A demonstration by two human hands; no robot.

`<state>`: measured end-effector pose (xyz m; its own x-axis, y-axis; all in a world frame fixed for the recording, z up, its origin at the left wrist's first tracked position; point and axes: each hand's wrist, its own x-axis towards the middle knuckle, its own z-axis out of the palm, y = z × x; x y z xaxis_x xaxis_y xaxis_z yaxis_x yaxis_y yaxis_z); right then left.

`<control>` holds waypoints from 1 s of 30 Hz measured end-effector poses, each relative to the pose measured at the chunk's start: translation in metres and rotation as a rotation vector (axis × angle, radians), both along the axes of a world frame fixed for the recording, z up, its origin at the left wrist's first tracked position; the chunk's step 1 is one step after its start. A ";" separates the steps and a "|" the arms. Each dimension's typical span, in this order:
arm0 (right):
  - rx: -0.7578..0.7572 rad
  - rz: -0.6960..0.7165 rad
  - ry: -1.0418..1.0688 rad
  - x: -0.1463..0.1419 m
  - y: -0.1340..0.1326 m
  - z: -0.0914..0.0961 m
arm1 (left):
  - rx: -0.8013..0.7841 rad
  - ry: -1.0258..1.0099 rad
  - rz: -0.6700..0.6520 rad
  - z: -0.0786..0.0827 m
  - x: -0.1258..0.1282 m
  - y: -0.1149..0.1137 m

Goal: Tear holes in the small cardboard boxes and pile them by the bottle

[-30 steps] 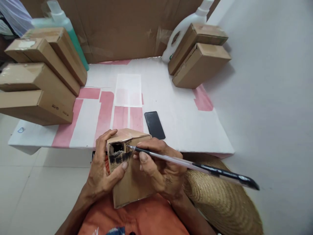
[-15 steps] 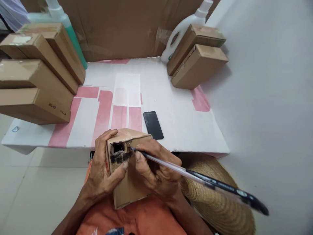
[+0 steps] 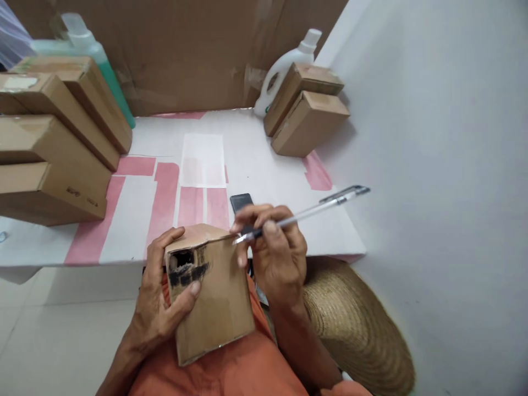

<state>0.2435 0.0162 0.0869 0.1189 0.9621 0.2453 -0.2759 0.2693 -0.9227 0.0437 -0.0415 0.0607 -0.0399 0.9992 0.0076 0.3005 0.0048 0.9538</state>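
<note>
My left hand (image 3: 165,297) grips the left side of a small cardboard box (image 3: 223,297), its thumb on the front face and its fingers along the edge. A ragged hole is torn near the box's upper left corner, with black ink scribbled below and beside it. Between the thumb and fingers of my right hand (image 3: 276,253) is a clear-barrelled pen (image 3: 305,213) with a black grip and cap. Its tip points left, near the box's upper right corner; whether it touches the box I cannot tell. The box leans against my lap, in front of the table edge.
On the table (image 3: 256,170) lie a white paper sheet (image 3: 202,160) and a black phone (image 3: 240,202), partly behind my right hand. Cardboard boxes (image 3: 78,192) stand at left beside a green-liquid bottle (image 3: 117,88); more boxes (image 3: 311,126) and a white jug (image 3: 278,71) at right. A woven straw item (image 3: 358,324) sits below.
My right hand has lifted the pen away from the hole and moved right. The pen's far end has swung upward. The box's right part is now uncovered, and the view has shifted slightly.
</note>
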 end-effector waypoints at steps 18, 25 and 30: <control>-0.682 0.188 -1.395 -0.017 0.079 -0.100 | -0.077 0.016 0.027 0.001 -0.003 0.005; -0.658 -0.062 -1.489 0.033 0.064 -0.091 | -0.071 -0.016 0.014 -0.005 -0.005 0.005; -0.738 -0.071 -1.458 0.064 0.054 -0.107 | -0.091 -0.030 0.033 0.002 0.001 0.005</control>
<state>0.3071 0.0702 -0.0200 0.2585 0.9180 -0.3006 0.8868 -0.3490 -0.3031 0.0444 -0.0360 0.0627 -0.0719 0.9938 -0.0847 0.2700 0.1012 0.9575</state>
